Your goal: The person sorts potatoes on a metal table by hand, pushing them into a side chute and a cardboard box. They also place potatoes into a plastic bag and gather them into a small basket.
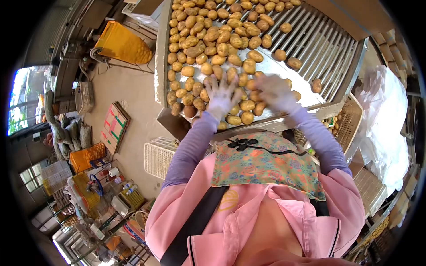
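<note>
From my head camera, my gloved left hand (220, 94) lies with fingers spread wide over the potatoes (208, 40) heaped on the metal roller surface (310, 48) — my right hand (276, 91), blurred, rests just beside it on the near potatoes, grip unclear.

A produce-sorting shed: potatoes (208, 40) crowd a metal roller table (319, 48), with full orange sacks (122, 44) and crates (159, 155) around.
</note>
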The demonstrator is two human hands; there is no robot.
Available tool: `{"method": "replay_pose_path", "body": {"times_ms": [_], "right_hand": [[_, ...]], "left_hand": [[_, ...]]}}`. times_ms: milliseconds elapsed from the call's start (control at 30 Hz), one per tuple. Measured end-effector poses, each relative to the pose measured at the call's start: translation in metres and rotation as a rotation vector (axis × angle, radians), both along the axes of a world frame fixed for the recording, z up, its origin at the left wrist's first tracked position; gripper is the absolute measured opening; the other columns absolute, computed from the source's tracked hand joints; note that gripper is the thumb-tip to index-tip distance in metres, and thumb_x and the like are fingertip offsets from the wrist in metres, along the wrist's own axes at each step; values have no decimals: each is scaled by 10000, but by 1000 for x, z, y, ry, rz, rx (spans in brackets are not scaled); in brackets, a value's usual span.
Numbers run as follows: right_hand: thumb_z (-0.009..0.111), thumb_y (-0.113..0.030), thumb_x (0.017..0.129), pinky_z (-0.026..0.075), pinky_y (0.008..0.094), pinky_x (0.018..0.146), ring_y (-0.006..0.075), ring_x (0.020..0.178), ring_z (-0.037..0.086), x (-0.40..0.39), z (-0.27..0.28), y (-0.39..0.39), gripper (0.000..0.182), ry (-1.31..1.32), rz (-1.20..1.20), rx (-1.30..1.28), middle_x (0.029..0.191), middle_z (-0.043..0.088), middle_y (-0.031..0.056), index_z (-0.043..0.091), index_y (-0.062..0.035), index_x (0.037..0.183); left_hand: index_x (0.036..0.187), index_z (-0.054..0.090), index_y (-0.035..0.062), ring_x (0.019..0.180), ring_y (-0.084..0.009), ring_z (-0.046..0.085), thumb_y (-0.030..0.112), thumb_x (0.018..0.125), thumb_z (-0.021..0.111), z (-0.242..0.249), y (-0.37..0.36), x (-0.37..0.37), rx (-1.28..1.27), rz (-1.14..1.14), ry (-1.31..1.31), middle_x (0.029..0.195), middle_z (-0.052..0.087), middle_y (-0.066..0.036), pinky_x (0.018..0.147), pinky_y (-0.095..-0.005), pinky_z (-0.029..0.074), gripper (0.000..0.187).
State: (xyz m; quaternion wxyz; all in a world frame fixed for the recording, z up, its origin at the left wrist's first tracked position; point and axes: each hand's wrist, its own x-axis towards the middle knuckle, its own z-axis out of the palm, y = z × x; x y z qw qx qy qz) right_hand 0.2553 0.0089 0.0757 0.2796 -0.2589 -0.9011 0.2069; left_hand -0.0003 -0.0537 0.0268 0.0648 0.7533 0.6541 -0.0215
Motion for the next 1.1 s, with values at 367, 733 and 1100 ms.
{"method": "replay_pose_path", "body": {"times_ms": [367,733,1100], "right_hand": [[883,-449,672,566,476,945,450,1099,663,84,-15,-10,1214,-828,-317,-484,1395,474,313,195,-266,1655],[763,-375,832,577,435,845,344,958,687,-74,-60,-63,935,-541,204,-260,1297,527,258,287,-196,1615],[603,-633,903,336,554,1199,416,1464,379,71,-48,91,840,-762,-670,-187,1648,315,185,361,-242,1607]], "left_hand": [[1249,716,120,1313,-366,543,285,931,656,-1,-140,-157,153,-18,-262,1363,633,-131,1133,-511,372,363],[1667,110,183,1572,-471,0,709,999,333,4,19,-84,-236,569,-80,1703,40,-257,1186,-710,-60,879],[1530,476,191,1460,-349,414,453,992,568,6,-117,-122,46,-56,-108,1598,424,-152,1242,-515,173,606]]}}
